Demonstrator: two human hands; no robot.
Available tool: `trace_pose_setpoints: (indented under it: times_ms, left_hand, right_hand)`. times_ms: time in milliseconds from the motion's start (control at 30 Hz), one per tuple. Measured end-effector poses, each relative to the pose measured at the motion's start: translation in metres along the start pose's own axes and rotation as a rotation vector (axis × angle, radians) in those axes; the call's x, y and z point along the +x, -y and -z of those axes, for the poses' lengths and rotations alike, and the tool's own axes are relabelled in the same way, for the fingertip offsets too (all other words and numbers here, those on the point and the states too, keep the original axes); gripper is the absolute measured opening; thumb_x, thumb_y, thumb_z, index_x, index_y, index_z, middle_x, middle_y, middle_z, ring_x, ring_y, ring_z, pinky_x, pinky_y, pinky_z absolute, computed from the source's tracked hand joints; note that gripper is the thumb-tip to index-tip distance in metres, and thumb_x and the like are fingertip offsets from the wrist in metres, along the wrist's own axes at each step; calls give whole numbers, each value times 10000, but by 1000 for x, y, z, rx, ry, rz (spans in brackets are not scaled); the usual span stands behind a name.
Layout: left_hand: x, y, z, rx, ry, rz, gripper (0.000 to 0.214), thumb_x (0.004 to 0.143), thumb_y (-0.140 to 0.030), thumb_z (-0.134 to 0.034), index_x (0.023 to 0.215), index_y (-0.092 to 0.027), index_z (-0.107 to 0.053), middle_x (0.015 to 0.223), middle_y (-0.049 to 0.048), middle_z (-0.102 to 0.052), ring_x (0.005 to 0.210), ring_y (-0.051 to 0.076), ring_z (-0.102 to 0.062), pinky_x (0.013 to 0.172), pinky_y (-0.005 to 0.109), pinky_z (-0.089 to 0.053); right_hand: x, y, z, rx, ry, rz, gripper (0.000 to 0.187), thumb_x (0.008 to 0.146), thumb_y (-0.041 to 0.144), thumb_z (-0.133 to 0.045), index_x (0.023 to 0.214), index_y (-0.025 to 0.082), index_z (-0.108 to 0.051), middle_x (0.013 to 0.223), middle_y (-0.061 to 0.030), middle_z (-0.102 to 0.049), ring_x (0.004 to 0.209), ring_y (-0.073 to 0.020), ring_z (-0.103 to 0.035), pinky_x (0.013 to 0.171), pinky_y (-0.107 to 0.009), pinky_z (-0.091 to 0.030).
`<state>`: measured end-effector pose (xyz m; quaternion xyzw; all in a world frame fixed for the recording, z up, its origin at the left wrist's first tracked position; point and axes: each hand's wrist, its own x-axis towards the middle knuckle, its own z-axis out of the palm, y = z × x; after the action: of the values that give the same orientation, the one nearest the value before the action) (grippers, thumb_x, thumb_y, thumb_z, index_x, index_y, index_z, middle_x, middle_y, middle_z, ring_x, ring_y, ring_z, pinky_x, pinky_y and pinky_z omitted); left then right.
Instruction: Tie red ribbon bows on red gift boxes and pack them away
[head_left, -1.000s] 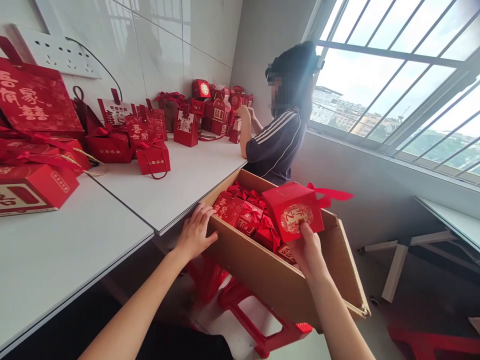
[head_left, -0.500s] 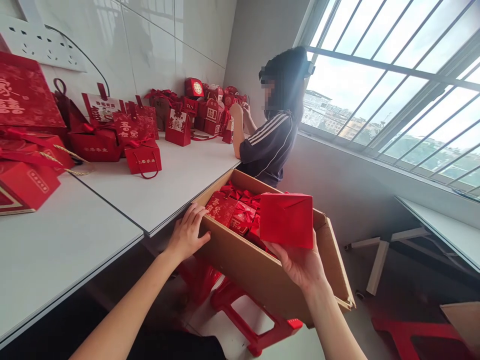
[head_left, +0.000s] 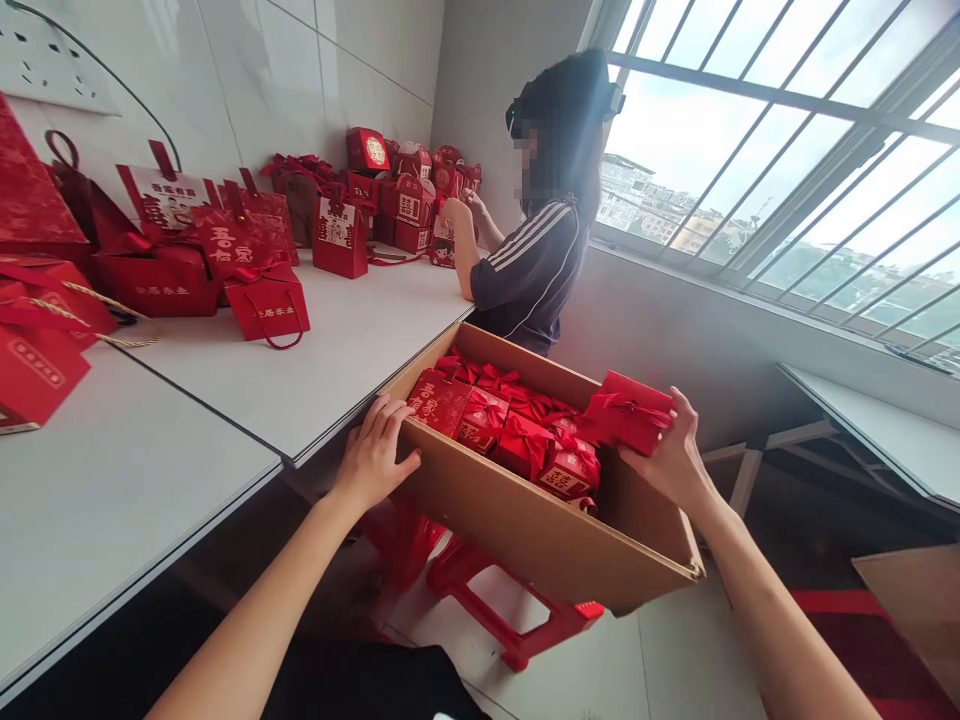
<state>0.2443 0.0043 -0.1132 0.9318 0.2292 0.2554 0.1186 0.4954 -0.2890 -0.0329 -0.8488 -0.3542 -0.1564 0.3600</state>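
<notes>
My right hand [head_left: 675,455] grips a red gift box [head_left: 626,412] with a ribbon bow, above the right part of a cardboard box [head_left: 517,520]. Inside the carton, several red gift boxes [head_left: 517,440] with ribbon bows and printed characters stand packed together toward the left and middle. My left hand [head_left: 379,450] holds the carton's near left corner, its fingers curled on the rim and the thumb against the outer wall.
Under the carton stands a red plastic stool [head_left: 502,605]. On the white table [head_left: 360,345] to the left are several red gift bags and boxes [head_left: 262,300]. Another person [head_left: 532,260] works at the table's far end. A second white table [head_left: 877,430] stands at right.
My right hand has moved to the right with the gift box and turned it, so its ribbon bow now shows. More of the carton's contents is visible. My left hand stays at the rim.
</notes>
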Motion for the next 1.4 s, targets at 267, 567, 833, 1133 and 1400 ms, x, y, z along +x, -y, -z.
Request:
trace_pose_setpoints:
  times_ms: [267, 567, 833, 1133, 1400]
  left_hand:
    - [0, 1, -1, -10, -3, -7, 490, 790, -279, -505, 1259, -168, -420, 1371, 133, -466, 1363, 321, -293, 934, 506, -456]
    - [-2, 0, -3, -5, -34, 6, 482, 770, -244, -523, 1243, -201, -440, 1351, 124, -483, 1351, 313, -328, 921, 486, -474]
    - [-6, -5, -4, -36, 0, 61, 514, 752, -186, -520, 1254, -186, -411, 1389, 120, -444, 1378, 295, -278, 970, 500, -427]
    - [-7, -8, 0, -109, 77, 91, 545, 749, -195, -538, 1272, -190, -386, 1420, 120, -409, 1396, 280, -230, 1013, 534, -362]
    - [-7, -9, 1, -138, 77, 87, 569, 736, -178, -561, 1277, -206, -386, 1415, 107, -410, 1394, 293, -230, 992, 542, -379]
  right_hand:
    - [13, -54, 2, -155, 164, -139, 925, 513, 434, -708, 1313, 123, -363, 1216, -200, -453, 1158, -369, -476, 999, -523, -368]
    - [95, 16, -119, 165, 226, -93, 1002, 513, 442, -736, 1361, 130, -300, 1322, -190, -433, 1252, -349, -407, 1069, -498, -283]
    - [135, 74, -220, 315, 312, -5, 900, 535, 363, -725, 1322, 134, -354, 1363, -189, -408, 1302, -351, -355, 1073, -476, -286]
    - [115, 84, -207, 180, 242, 105, 763, 662, 488, -675, 1254, 78, -422, 1189, -213, -519, 1215, -395, -433, 994, -501, -339]
    - [51, 109, -203, 25, 545, 268, 282, 719, 355, -628, 928, 178, -564, 855, -88, -675, 777, -240, -654, 714, -343, -505]
